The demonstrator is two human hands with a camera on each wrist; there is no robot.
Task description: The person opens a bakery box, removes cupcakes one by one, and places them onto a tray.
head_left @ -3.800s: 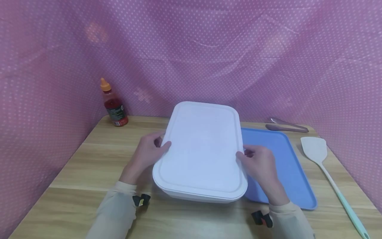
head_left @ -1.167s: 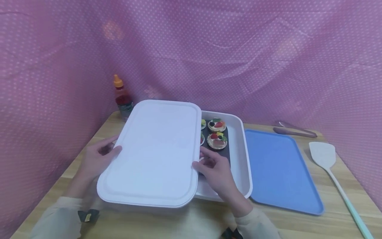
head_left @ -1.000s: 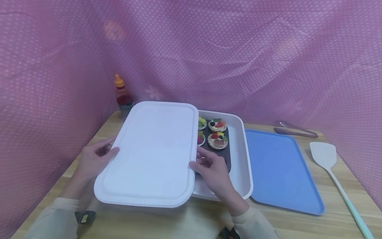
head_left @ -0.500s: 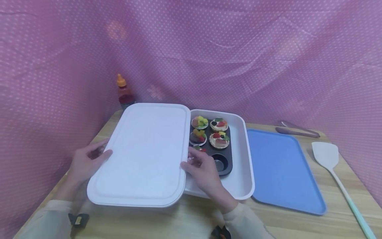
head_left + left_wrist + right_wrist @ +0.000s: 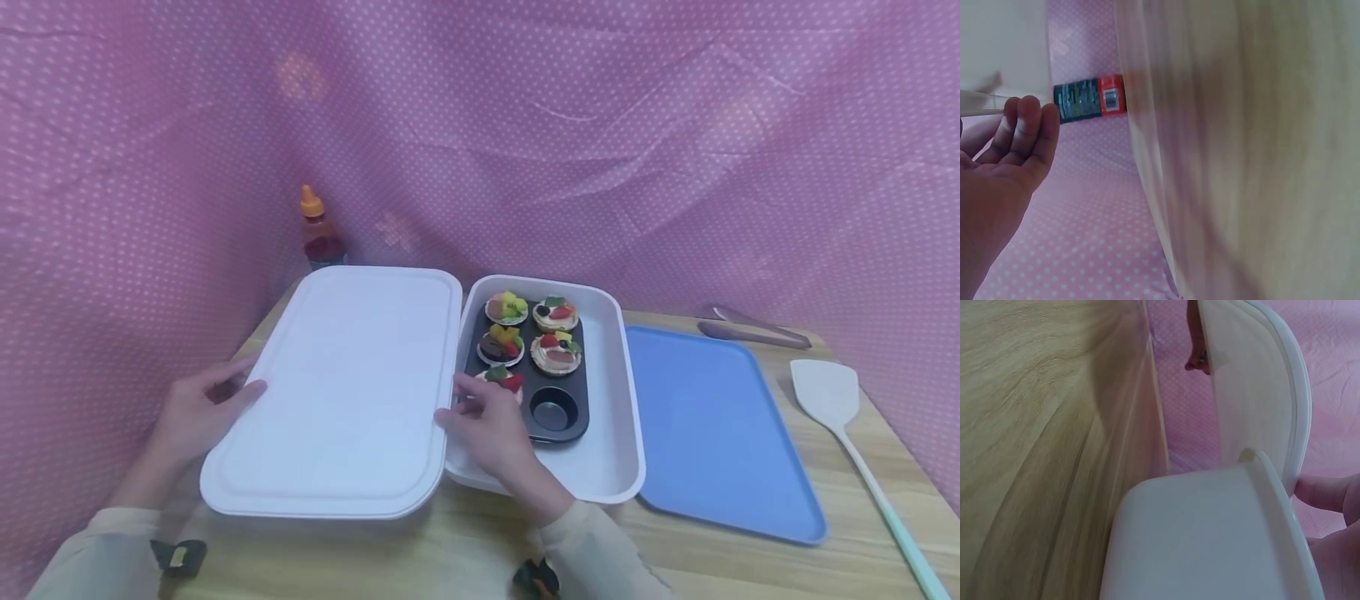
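Note:
Both hands hold a white rectangular lid (image 5: 337, 392) by its long sides, raised above the table. My left hand (image 5: 202, 408) pinches its left edge, thumb on top and fingertips beneath. On the opposite edge, my right hand (image 5: 491, 429) pinches the rim. Just right of the lid stands a white container (image 5: 615, 450), uncovered. It holds a dark muffin tin (image 5: 573, 387) with several fruit-topped tarts, such as one with a pink slice (image 5: 557, 354); the front right cup (image 5: 553, 410) is vacant. The right hand partly hides the tin's front left.
A blue tray (image 5: 723, 433) lies right of the container. Metal tongs (image 5: 753, 333) rest behind it, and a white spatula (image 5: 825, 396) with a mint handle lies at the far right. A sauce bottle (image 5: 322, 233) stands at the back left, partly behind the lid. Pink dotted cloth surrounds the table.
The lid was over the container at first; both hands have carried it left, baring the tarts and tin. In the last second it has drifted further left and slightly lower.

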